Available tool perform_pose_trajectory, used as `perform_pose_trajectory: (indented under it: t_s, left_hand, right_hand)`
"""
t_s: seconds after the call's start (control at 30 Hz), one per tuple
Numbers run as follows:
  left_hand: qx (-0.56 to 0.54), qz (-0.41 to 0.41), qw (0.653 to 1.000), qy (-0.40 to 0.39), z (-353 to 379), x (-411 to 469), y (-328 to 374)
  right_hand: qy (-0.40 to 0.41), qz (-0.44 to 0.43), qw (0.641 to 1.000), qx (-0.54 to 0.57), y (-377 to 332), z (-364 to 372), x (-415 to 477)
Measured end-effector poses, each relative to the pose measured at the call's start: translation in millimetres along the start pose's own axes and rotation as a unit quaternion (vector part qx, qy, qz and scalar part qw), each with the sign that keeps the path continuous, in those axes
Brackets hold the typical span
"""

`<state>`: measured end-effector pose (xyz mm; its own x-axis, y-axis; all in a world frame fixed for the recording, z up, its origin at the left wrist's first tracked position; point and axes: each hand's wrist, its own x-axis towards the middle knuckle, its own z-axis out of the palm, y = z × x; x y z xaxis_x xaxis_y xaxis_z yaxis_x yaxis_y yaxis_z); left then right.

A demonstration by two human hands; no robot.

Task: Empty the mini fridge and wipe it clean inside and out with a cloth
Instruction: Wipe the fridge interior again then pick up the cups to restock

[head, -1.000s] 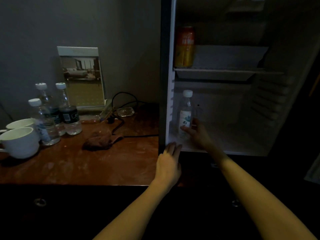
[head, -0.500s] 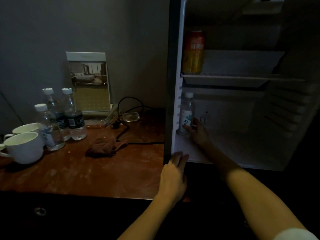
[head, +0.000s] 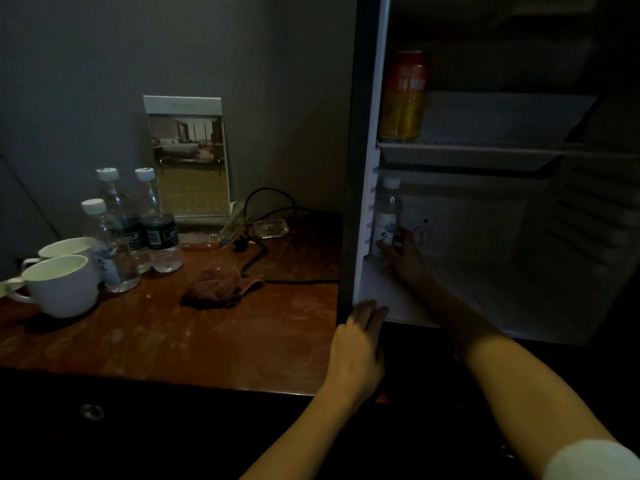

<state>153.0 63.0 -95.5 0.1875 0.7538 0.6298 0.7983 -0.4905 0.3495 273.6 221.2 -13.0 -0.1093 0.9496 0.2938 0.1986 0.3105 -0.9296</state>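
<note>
Right hand (head: 401, 258) curls round a small bottle (head: 386, 216) standing in the mini fridge (head: 367, 168), hard against its left wall; label characters too blurred to read. Above this hand, a red-and-yellow can (head: 405, 95) sits on the shelf (head: 467, 148), lettering illegible. Left hand (head: 360, 344) lies relaxed, fingertips on the fridge's lower front edge. Cloth (head: 221, 289) lies on the worktop (head: 173, 341), left of it.

- Dim throughout; the bottom of the frame sinks nearly to black.
- Brightest patches: the left inner wall of the mini fridge (head: 367, 216) and the white cups (head: 62, 287).
- The table (head: 173, 341) gives a dull reddish sheen.
- The right hand (head: 406, 258) gripping the bottle (head: 386, 216) lies shadowed and soft-edged.
- Grainy, slightly blurred; the label on the can (head: 405, 98) is unreadable.
</note>
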Motion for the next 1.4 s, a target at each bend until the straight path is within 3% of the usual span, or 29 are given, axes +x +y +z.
perform_pose_trajectory:
  t_s: [0.17, 0.27, 0.43, 0.5, 0.57, 0.7, 0.83, 0.97, 1.2, 1.4]
  left_hand:
    - [-0.001, 0.002, 1.0, 0.005, -3.4, 2.4, 2.1]
    - [-0.014, -0.014, 1.0, -0.006, -10.3, 2.9, 5.8]
    - [-0.057, -0.071, 0.994, 0.064, -48.6, -23.0, -5.4]
    - [-0.065, -0.108, 0.988, 0.092, -77.4, -43.1, -27.2]
    - [-0.079, -0.189, 0.969, 0.135, -107.1, -65.4, -57.3]
    - [-0.097, -0.344, 0.896, 0.263, -159.9, -111.0, -119.0]
    - [-0.143, -0.427, 0.819, 0.356, -209.0, -131.6, -159.5]
    - [-0.166, -0.474, 0.774, 0.386, -249.8, -136.4, -203.9]
    - [-0.267, -0.466, 0.755, 0.376, -267.0, -127.9, -262.4]
    - [-0.182, -0.461, 0.764, 0.413, -268.4, -107.4, -290.2]
  right_hand:
    - [0.014, 0.017, 1.0, 0.016, 0.2, 1.3, -4.7]
    - [0.116, 0.016, 0.993, 0.005, -3.3, 8.0, -23.8]
    - [0.261, -0.115, 0.949, 0.132, -39.6, 37.1, -85.5]
    - [0.27, -0.184, 0.935, 0.14, -52.0, 60.9, -113.4]
    - [0.228, -0.234, 0.939, 0.11, -61.8, 96.2, -136.1]
    - [0.034, -0.258, 0.965, 0.036, -77.7, 194.4, -159.5]
    - [-0.135, -0.127, 0.977, 0.107, -86.8, 305.2, -156.3]
    - [-0.25, -0.01, 0.947, 0.2, -95.1, 382.5, -147.9]
    - [-0.269, -0.03, 0.942, 0.201, -78.3, 425.4, -132.7]
    - [-0.231, -0.074, 0.96, 0.142, -64.5, 437.6, -108.1]
